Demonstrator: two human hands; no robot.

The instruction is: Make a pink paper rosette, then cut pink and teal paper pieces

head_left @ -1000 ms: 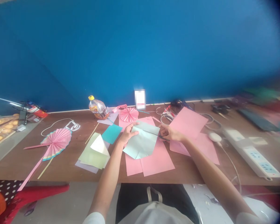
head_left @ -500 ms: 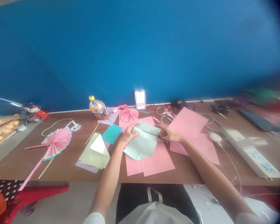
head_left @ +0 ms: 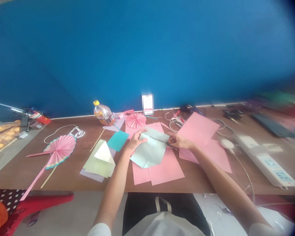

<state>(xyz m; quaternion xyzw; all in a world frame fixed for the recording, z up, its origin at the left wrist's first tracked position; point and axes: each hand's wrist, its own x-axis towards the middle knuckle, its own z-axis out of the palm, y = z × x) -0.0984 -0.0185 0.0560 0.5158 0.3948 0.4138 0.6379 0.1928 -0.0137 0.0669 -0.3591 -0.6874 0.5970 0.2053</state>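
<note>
A pale mint-green sheet of paper (head_left: 149, 151) is held up over the pink sheets on the table. My left hand (head_left: 137, 141) grips its left edge, with the thumb on top and the fingers behind. At the right edge my right hand (head_left: 177, 141) is closed round what look like dark scissors (head_left: 171, 145). Their blades lie along a dark slanting line near the paper's top; how far they reach is hard to make out. Pink sheets (head_left: 166, 172) lie beneath the mint paper.
Left of my arms are a pink folded fan (head_left: 61, 150), green sheets (head_left: 98, 160) and a teal square (head_left: 118, 141). A yellow-capped bottle (head_left: 104, 114) and a pink paper rosette (head_left: 136, 120) stand behind. More pink paper (head_left: 199, 129) and a power strip (head_left: 267, 162) lie right.
The dark line across the mint paper looks slightly different near my right hand, and the scissors' handle shows a little more. Both hands stay almost in place.
</note>
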